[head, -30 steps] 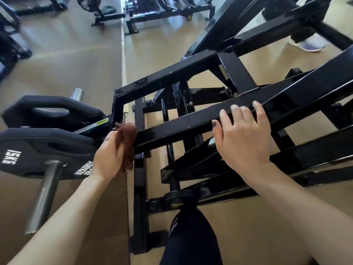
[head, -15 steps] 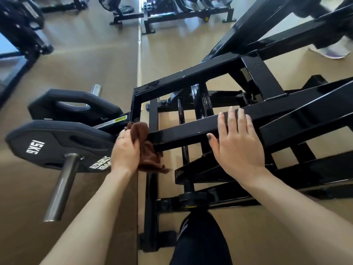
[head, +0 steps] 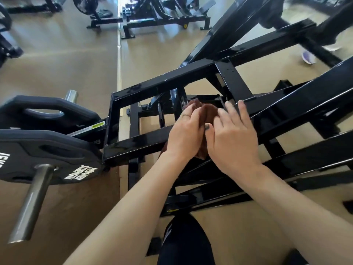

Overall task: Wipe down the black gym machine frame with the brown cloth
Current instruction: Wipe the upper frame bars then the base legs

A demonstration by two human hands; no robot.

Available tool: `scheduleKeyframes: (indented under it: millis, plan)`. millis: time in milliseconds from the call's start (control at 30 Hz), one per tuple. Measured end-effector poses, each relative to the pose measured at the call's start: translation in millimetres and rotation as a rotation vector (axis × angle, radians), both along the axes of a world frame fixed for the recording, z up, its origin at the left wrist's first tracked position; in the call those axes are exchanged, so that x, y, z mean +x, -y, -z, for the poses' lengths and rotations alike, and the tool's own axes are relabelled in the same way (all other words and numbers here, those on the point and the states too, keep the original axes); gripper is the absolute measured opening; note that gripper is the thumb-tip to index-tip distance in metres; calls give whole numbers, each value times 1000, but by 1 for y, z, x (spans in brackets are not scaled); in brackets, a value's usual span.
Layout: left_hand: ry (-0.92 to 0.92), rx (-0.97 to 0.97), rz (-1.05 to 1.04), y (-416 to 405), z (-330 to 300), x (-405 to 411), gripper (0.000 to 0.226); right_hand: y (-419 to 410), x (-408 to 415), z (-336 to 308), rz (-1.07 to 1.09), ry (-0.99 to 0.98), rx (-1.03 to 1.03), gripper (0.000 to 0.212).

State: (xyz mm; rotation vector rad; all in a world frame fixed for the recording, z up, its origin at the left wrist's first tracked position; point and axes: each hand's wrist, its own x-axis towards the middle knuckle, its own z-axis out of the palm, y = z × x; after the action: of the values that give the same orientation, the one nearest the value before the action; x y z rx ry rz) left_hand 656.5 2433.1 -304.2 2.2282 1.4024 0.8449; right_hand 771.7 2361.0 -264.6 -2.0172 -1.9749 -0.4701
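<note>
At your far left a steel bar (head: 32,199) juts toward you through a black weight plate (head: 49,152), with a second plate (head: 45,113) behind it on the same arm. To their right the black gym machine frame (head: 141,142) starts at a square corner, and its long beams run from lower left up to the upper right, slanting across your view. Your left hand (head: 184,134) sits on the near beam with its fingers curled around the brown cloth (head: 207,112), which is bunched on the beam between both hands, one end showing below your palm. Your right hand (head: 232,136) lies just beside it, fingers nearly straight, fingertips touching the cloth and frame. Beyond are other black machines (head: 164,18) on the tan floor (head: 57,60), and a shoe (head: 307,57) at far right.
</note>
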Motion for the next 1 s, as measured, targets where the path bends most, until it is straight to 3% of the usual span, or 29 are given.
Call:
scheduleKeyframes:
  millis: [100, 200, 300, 433, 667, 833, 1000]
  plan:
    - [-31, 98, 140, -4, -13, 47, 48, 12, 57, -38, 98, 127, 94, 76]
    - [-60, 120, 244, -20, -27, 74, 51, 12, 79, -51, 129, 222, 63, 67]
    - [-80, 105, 309, -45, -35, 90, 52, 0, 73, -35, 137, 158, 111, 63]
    - [-65, 18, 208, -88, -48, 122, 43, -6, 75, -26, 109, 7, 235, 54]
    - [-58, -85, 158, -128, -49, 127, 44, 0, 71, -49, 193, 232, -31, 69]
    - [-90, 1, 469, -99, -41, 101, 43, -12, 72, -56, 182, 278, -39, 65]
    - [-130, 0, 266, -149, -56, 134, 39, -14, 74, -45, 153, 270, 62, 65]
